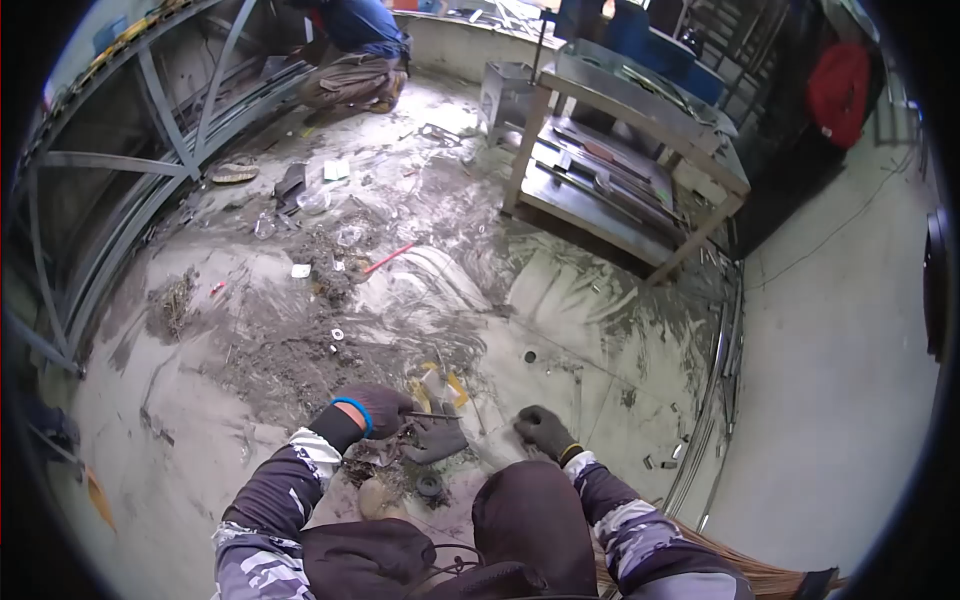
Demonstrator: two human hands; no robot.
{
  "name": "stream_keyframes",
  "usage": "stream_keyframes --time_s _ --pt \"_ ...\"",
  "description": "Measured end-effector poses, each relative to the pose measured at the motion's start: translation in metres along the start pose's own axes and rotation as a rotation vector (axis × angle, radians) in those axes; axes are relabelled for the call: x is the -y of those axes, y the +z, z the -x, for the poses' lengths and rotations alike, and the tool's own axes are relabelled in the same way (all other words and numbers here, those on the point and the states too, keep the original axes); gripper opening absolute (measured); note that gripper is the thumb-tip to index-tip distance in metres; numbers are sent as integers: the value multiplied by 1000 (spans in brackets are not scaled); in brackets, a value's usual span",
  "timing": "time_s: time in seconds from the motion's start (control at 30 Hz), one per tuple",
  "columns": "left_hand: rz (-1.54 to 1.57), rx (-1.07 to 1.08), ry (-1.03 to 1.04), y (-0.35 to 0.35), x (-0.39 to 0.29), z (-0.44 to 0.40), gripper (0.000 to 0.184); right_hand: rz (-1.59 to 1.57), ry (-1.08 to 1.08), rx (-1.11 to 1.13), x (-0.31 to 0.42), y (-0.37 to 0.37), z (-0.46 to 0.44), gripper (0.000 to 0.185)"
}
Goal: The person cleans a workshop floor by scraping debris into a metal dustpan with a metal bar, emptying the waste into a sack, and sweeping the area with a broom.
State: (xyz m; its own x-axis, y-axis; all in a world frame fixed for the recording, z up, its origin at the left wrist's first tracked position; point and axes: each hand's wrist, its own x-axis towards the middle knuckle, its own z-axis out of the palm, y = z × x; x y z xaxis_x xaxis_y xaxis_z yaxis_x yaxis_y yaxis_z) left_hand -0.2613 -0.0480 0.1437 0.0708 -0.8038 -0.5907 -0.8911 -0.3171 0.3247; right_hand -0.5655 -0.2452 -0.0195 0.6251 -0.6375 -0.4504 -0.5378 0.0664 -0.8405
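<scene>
My left hand [382,410], in a dark glove with a blue band at the wrist, is low over the debris with its fingers closed. A thin dark strip [436,415] sticks out from its fingers to the right. Just below the strip lies a grey piece that looks like a glove or cloth [437,440]. Scraps with yellow tape [456,390] lie beyond it. My right hand [545,430], gloved with a yellow cuff edge, is close to the floor with its fingers curled; what they hold, if anything, is hidden. A dark round ring-like piece [428,485] lies near my knees.
Dirt and litter cover the floor [480,340], with a red stick [389,257] farther off. A metal worktable [625,235] stands ahead right, a steel rack [120,160] left. A person [365,50] crouches at the back. Broom bristles [750,570] lie at lower right.
</scene>
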Motion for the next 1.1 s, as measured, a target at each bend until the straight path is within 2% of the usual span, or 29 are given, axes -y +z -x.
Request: stream_keyframes --time_s 0.03,0.1,0.13,0.2,0.23,0.3,0.33,0.37,0.4,0.43,0.47,0.5,0.57,0.7,0.73,0.77,0.8,0.83,0.87,0.9,0.97,1.0,1.07,1.1 --pt "-8 26 -3 1 0 3 34 398 -152 -214 -11 -6 -18 42" --pt "-18 20 -7 8 7 7 34 689 31 -486 -29 -18 -26 40" --pt "-31 24 0 13 10 9 35 687 23 -477 -33 -15 -28 40" --pt "5 33 -8 24 16 16 36 942 445 -338 -45 -6 -32 38" --pt "39 40 -7 27 20 20 37 943 441 -332 -62 1 -42 38" --pt "42 66 -27 35 34 22 37 1022 -245 148 -100 16 -63 55" --pt "45 90 -43 42 39 21 38 374 -82 146 -51 19 -45 51" --pt "44 81 -29 46 46 15 38 12 127 170 -9 26 -35 44" --pt "60 83 -30 54 58 11 38 276 -200 -15 -23 27 -51 41" --pt "113 33 -15 65 72 7 37 382 -342 -173 -26 23 -62 38" --pt "117 15 -120 44 57 23 35 424 -383 -251 -12 14 -64 34" --pt "106 -17 -136 56 73 15 33 330 -385 -275 -9 7 -71 30" --pt "90 -53 -202 56 83 23 33 330 -392 -342 48 0 -41 26" --pt "132 -36 -281 59 113 38 34 -153 -358 -42 170 35 53 25" --pt "156 -34 -301 59 123 43 35 -173 -365 46 191 45 77 22" --pt "161 -69 -341 56 133 51 35 -195 -283 115 203 57 97 21" --pt "164 -103 -384 55 144 62 35 -207 -282 271 212 67 113 20" --pt "197 -153 -449 57 156 71 35 -180 -328 384 216 80 125 19" --pt "229 -206 -512 58 168 78 35 -118 -419 431 183 97 114 17" --pt "217 -201 -511 59 181 83 35 144 -597 469 170 104 106 18" --pt "182 -279 -629 57 205 89 35 366 -440 687 168 103 102 25" --pt "172 -280 -623 53 211 91 35 359 -443 677 167 103 100 25" --pt "239 -517 -760 49 221 88 33 299 -439 660 163 101 96 28" --pt "236 -512 -754 43 228 82 33 295 -435 654 165 99 94 28"
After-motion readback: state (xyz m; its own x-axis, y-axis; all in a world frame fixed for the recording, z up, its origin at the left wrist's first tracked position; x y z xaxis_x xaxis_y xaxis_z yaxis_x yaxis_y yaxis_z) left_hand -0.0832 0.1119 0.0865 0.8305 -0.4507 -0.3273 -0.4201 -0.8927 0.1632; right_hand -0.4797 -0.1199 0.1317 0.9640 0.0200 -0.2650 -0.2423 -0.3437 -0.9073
